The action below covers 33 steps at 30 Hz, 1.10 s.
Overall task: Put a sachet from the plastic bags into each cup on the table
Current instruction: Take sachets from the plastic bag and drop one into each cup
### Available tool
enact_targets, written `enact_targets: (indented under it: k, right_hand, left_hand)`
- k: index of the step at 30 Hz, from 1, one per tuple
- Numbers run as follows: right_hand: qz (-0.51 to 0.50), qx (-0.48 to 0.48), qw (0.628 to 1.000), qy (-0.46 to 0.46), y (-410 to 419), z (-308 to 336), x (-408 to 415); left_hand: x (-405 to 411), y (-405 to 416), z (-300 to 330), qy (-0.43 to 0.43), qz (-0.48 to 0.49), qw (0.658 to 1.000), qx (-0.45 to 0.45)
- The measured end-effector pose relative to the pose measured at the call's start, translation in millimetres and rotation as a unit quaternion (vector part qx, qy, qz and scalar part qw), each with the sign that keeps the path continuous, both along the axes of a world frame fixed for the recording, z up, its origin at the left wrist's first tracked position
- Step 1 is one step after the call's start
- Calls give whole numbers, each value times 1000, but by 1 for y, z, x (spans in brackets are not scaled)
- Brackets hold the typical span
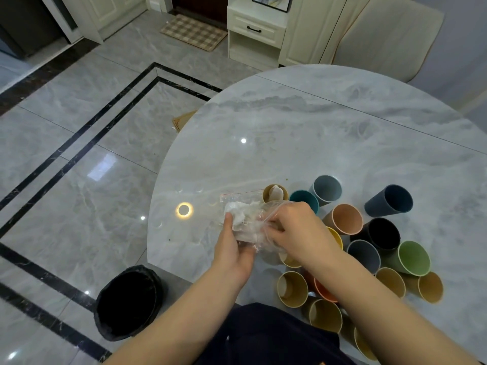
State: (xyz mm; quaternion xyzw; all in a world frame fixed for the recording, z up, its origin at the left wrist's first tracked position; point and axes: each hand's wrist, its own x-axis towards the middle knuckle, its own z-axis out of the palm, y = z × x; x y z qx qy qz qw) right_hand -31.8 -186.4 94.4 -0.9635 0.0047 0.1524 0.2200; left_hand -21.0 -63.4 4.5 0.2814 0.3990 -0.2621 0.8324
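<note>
I'm looking at the clear plastic bag [247, 222] held up just above the near edge of the round marble table [316, 133], left of the cups, with a bunch of white sachets [238, 213] crumpled together inside it. My left hand [233, 248] grips the bag from below, thumb up against the sachets and fingers curled under the plastic. My right hand [297, 230] has its fingers pushed into the bag's mouth, closed in a pinch; whether they hold a sachet or only plastic I cannot tell.

Just behind the bag, one tan cup [275, 193] stands with a sachet in it [276, 193] sticking up past the rim. Beside it a teal cup [305, 200], then a pale grey-blue cup [328, 189], and a dark blue cup [390, 200] further right. Nearer me: a pink cup [346, 218], a black cup [383, 234], a slate cup [365, 255], a green cup [412, 258]. A yellow cup [336, 237] peeks out behind my right wrist, an orange cup [322, 291] under my forearm. A cluster of tan cups [292, 288] fills the near edge, packed closely together.

On the floor to the left stands a bin with a black liner [129, 301], and a checked doormat [193, 31] lies far off by the white cabinet [255, 30].
</note>
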Motion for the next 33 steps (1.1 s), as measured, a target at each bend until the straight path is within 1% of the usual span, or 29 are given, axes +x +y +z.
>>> enact_targets:
  k: [4, 8, 13, 16, 20, 22, 25, 29, 31, 33]
  right_hand:
    - [11, 19, 997, -73, -4, 10, -5]
    - [26, 80, 995, -51, -10, 13, -11]
    - [-25, 173, 983, -47, -22, 26, -16]
    - [-57, 222, 973, -36, -25, 32, -19]
    - [-67, 185, 977, -84, -25, 30, -25]
    - [-80, 191, 973, -104, -27, 29, -26]
    - [-127, 265, 949, -113, -31, 34, -26]
    - [-203, 367, 896, -145, -40, 45, -24]
    - [-244, 391, 873, -159, -46, 44, -23]
    - [-271, 400, 864, -138, -53, 32, -20]
  left_hand:
    - [-2, 4, -6, -9, 12, 1000, -17]
    - [-3, 6, -9, -16, 10, 998, -56]
    - [-4, 10, -13, -8, 16, 997, -76]
    - [-4, 11, -11, -11, 9, 997, -73]
    - [-7, 8, -4, -6, 6, 997, -78]
    - [-8, 6, -2, 7, 10, 996, -86]
    - [-8, 7, -1, 26, 35, 993, -112]
    - [-2, 17, -3, 32, 82, 993, -81]
    - [-1, 28, -6, 35, 104, 991, -70]
    - [0, 41, -9, 29, 115, 991, -60]
